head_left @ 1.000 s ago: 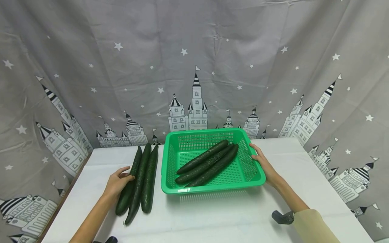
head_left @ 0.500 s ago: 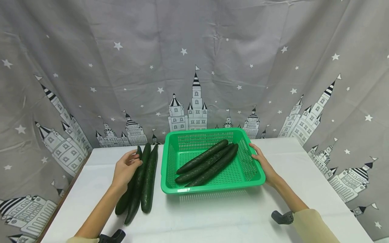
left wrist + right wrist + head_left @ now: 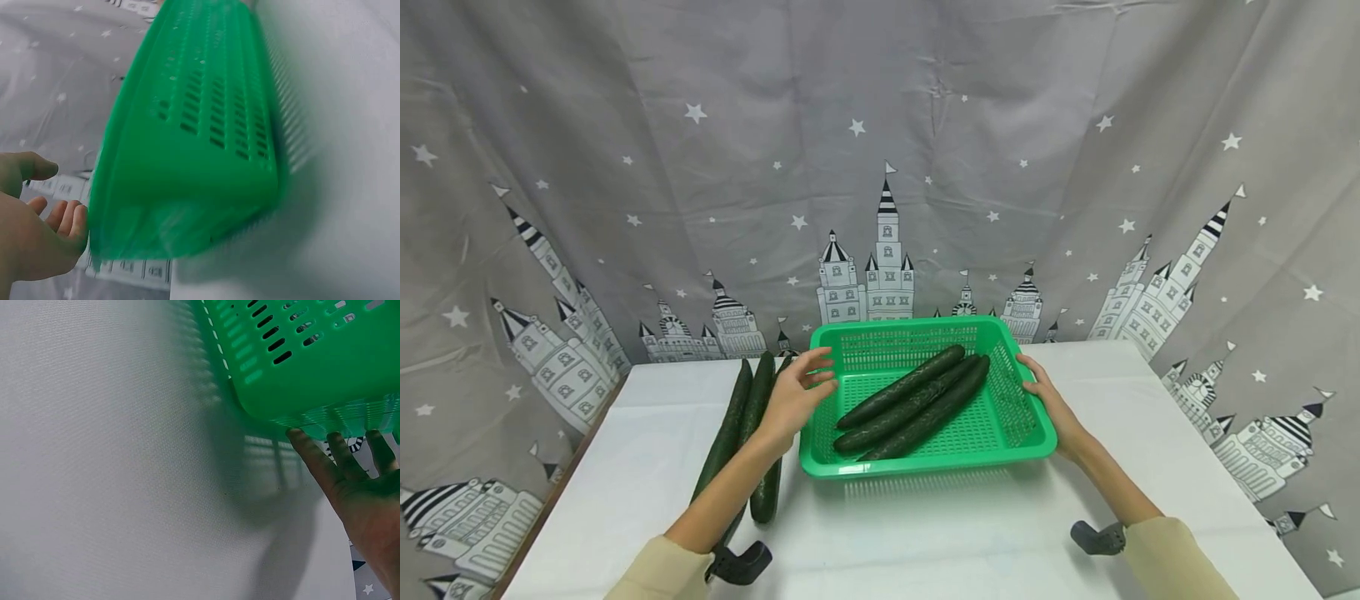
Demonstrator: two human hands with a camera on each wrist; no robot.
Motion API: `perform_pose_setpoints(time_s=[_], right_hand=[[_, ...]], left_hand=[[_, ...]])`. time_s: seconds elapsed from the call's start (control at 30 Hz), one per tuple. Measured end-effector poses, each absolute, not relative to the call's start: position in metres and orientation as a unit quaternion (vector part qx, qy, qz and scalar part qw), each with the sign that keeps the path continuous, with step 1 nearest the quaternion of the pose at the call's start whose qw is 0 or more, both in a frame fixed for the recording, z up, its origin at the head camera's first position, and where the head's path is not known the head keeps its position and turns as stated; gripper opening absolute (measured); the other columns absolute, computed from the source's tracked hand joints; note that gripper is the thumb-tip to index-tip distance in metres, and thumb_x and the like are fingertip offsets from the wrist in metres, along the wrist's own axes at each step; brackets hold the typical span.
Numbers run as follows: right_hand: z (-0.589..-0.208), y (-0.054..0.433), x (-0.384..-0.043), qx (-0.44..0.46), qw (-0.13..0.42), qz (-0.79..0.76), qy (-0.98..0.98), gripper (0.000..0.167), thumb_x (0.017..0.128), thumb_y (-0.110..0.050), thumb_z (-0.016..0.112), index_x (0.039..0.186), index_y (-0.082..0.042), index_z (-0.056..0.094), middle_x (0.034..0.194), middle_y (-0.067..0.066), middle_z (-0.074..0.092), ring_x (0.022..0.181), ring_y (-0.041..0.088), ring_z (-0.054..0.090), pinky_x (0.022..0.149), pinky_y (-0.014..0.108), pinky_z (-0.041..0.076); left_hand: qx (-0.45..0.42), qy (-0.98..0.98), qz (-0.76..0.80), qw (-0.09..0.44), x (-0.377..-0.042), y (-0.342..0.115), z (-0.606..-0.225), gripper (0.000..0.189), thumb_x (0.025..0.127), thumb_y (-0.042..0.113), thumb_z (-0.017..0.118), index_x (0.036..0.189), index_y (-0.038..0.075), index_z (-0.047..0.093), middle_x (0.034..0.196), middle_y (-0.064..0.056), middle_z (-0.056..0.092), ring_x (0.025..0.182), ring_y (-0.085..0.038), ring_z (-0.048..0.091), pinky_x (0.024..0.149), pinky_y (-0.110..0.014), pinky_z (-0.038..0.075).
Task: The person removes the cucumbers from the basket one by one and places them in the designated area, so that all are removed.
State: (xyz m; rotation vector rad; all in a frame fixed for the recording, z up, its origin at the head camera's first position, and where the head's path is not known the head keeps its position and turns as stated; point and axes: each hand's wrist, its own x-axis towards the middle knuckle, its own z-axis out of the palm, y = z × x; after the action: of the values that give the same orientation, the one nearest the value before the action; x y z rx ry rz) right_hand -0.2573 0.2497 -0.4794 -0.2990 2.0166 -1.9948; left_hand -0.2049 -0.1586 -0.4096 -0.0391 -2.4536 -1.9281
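We see the left hand (image 3: 792, 398), loosely bent fingers empty, by the left rim of the green basket (image 3: 925, 468); rightward inside, three cucumbers (image 3: 912, 403) slant away toward the right hand (image 3: 1052, 410), fingers spread against the basket.

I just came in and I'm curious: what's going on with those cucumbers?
A person is at a white table with a green basket. Their right grip touches the basket's right side. Their left grip holds nothing, near the basket's left rim; I can't tell if it touches. Three cucumbers lie in the basket, and three more cucumbers lie on the table to its left.
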Motion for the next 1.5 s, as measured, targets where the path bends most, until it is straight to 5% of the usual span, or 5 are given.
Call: perform_pose_setpoints(time_s=[0.53,0.9,1.5], right_hand=[[-0.481,0.25,-0.258,-0.108,0.146,-0.699,0.692,0.057,0.108,-0.023,0.025,0.16,-0.018,0.003,0.162,0.021,0.002,0.136,0.048,0.026,0.092,0.037,0.048],[-0.479,0.25,-0.257,-0.115,0.141,-0.69,0.701,0.057,0.108,-0.023,0.024,0.161,-0.017,0.003,0.162,0.022,0.0,0.138,0.048,0.024,0.097,0.041,0.045],[-0.482,0.253,-0.26,-0.116,0.142,-0.697,0.693,0.058,0.107,-0.022,0.025,0.161,-0.018,0.004,0.163,0.019,-0.001,0.14,0.046,0.02,0.102,0.046,0.038]], left_hand=[[-0.048,-0.809,-0.579,-0.094,-0.237,-0.089,-0.4,0.053,0.092,0.007,0.071,0.142,0.012,0.055,0.143,-0.012,0.051,0.128,-0.034,0.051,0.1,-0.05,0.047],[-0.099,-0.827,-0.537,-0.136,-0.269,-0.075,-0.37,0.053,0.094,0.009,0.069,0.144,0.011,0.052,0.145,-0.014,0.05,0.131,-0.033,0.047,0.102,-0.047,0.045],[-0.146,-0.836,-0.454,-0.273,-0.33,-0.059,-0.403,0.061,0.097,0.006,0.064,0.153,0.01,0.04,0.15,-0.018,0.044,0.136,-0.036,0.043,0.11,-0.052,0.036]])
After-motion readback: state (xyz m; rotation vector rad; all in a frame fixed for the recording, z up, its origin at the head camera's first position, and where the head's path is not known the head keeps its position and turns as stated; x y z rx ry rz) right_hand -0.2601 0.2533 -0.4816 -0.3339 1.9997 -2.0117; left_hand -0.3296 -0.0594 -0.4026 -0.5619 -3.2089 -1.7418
